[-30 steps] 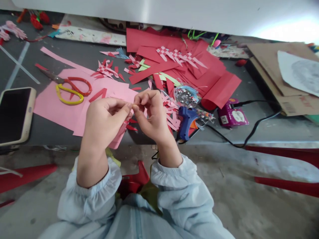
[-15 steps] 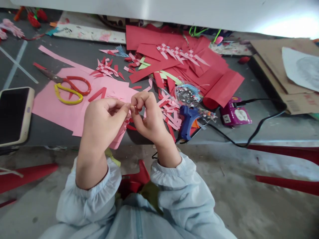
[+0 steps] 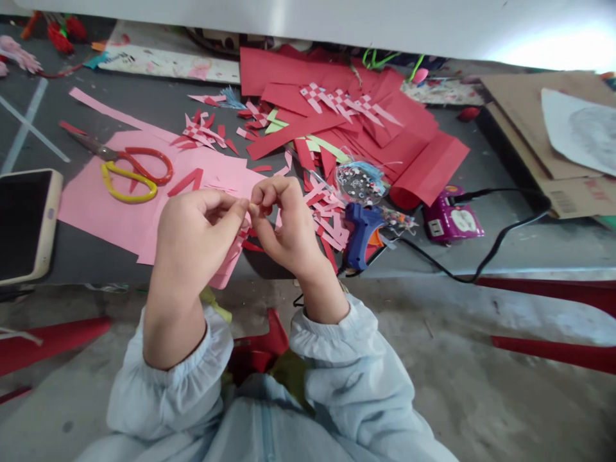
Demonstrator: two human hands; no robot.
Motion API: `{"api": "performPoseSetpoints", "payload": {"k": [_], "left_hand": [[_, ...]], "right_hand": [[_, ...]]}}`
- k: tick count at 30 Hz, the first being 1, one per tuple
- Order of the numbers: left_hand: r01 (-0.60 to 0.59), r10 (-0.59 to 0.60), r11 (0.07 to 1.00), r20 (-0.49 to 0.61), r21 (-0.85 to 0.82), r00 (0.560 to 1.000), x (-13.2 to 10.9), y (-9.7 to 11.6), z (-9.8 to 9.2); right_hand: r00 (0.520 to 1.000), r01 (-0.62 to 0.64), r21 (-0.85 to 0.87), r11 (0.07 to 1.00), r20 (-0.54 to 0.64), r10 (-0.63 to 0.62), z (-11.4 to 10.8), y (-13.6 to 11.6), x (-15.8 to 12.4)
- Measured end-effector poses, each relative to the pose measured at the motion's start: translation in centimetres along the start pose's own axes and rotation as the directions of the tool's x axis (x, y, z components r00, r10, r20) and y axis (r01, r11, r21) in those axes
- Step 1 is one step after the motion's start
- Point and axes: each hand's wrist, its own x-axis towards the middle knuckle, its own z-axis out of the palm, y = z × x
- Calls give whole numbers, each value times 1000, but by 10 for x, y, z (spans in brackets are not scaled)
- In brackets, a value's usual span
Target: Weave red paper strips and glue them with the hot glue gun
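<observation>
My left hand (image 3: 192, 234) and my right hand (image 3: 283, 224) meet fingertip to fingertip above the near edge of the table. Both are closed in a pinch, and whatever sits between the fingers is hidden or too small to name. Beneath and behind them lie pink paper sheets (image 3: 125, 228) and a heap of pink and red paper strips (image 3: 332, 218). Scissors (image 3: 137, 173) with one red and one yellow handle rest on the pink paper. Right of my right hand lies a blue glue gun (image 3: 360, 234). Woven pink-and-red paper fish (image 3: 344, 102) lie on red paper (image 3: 414, 135).
A dish of beads (image 3: 360, 181) stands behind the glue gun. A purple power adapter (image 3: 452, 215) with a black cable (image 3: 513, 234) lies to the right, near cardboard (image 3: 520, 128). At the left edge is a phone (image 3: 26, 224). Red stools (image 3: 553, 353) stand below the table.
The view has shifted very slightly, so things on the table sit a little further left. Both hands keep their pinch at nearly the same spot.
</observation>
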Motion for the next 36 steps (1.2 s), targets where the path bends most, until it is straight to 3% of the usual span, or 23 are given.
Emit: {"api": "performPoseSetpoints", "payload": {"k": [23,36], "left_hand": [[-47,49,949,2,313,999,2,1,-2],[-93,92,953,16,287,996,1,0,-2]], "right_hand": [[998,52,-73,996,46,-48,0,-2,1],[996,10,-89,996,88,-2,2,0,1]]}}
